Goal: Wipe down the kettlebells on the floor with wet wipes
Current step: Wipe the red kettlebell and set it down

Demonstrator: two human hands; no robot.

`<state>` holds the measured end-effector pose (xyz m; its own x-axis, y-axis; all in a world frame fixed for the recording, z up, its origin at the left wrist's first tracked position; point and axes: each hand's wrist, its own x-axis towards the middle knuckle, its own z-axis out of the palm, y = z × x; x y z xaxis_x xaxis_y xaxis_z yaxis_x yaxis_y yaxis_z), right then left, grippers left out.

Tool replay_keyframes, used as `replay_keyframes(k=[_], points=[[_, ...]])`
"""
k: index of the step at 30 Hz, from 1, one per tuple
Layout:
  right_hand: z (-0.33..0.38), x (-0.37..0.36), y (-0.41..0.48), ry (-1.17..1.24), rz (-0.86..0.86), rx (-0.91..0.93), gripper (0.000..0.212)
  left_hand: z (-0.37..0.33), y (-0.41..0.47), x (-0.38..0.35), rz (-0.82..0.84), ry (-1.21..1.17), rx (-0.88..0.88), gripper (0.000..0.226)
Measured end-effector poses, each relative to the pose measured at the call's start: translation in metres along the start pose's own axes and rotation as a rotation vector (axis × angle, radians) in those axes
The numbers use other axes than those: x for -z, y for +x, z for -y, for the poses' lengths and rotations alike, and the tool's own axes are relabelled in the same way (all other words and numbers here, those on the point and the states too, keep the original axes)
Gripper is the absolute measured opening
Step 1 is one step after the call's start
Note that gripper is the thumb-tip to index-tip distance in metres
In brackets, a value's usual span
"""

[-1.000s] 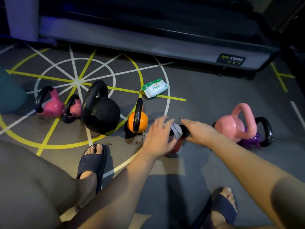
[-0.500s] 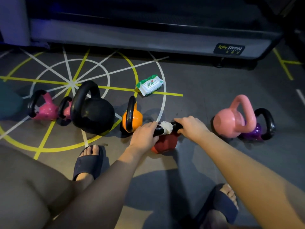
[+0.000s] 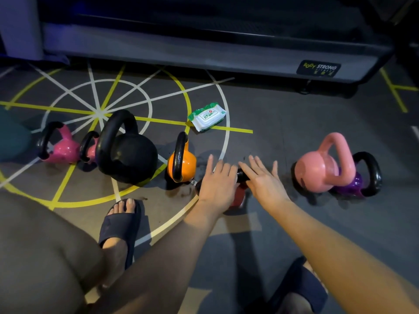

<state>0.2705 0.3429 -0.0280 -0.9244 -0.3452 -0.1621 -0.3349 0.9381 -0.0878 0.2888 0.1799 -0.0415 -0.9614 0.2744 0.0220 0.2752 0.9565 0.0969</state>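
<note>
Head view: the left grip (image 3: pixel 217 180) and the right grip (image 3: pixel 264 180) are both released, fingers straight, laid side by side over the black handle (image 3: pixel 241 174) of the red kettlebell (image 3: pixel 238 198). It sits on the floor (image 3: pixel 283 137) between the orange kettlebell (image 3: pixel 182 165) and the pink kettlebell (image 3: pixel 317 171). The wet-wipe pack (image 3: pixel 206 116) lies beyond, toward the floor's far edge.

Lined up on the gym floor (image 3: pixel 283 123): two magenta kettlebells (image 3: pixel 63 150), black kettlebell (image 3: pixel 131 159), orange kettlebell (image 3: pixel 183 164), half-hidden red kettlebell (image 3: pixel 238 197), pink kettlebell (image 3: pixel 317 173) against purple kettlebell (image 3: pixel 356 182); wipes pack (image 3: pixel 207 116) lies beyond.
</note>
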Motion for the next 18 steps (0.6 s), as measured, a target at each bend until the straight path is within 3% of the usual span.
replay_keyframes(k=[3,8,18], points=[[0.003,0.001,0.001,-0.018,0.044,-0.012,0.058,0.002,-0.011,-0.009,-0.093,0.029,0.091,0.037],[0.002,-0.001,0.001,0.026,0.012,0.011,0.057,0.017,-0.025,-0.02,-0.164,0.035,0.14,0.039],[0.015,0.014,-0.003,0.075,0.03,-0.091,0.057,0.039,-0.041,-0.019,-0.014,-0.225,0.26,0.045]])
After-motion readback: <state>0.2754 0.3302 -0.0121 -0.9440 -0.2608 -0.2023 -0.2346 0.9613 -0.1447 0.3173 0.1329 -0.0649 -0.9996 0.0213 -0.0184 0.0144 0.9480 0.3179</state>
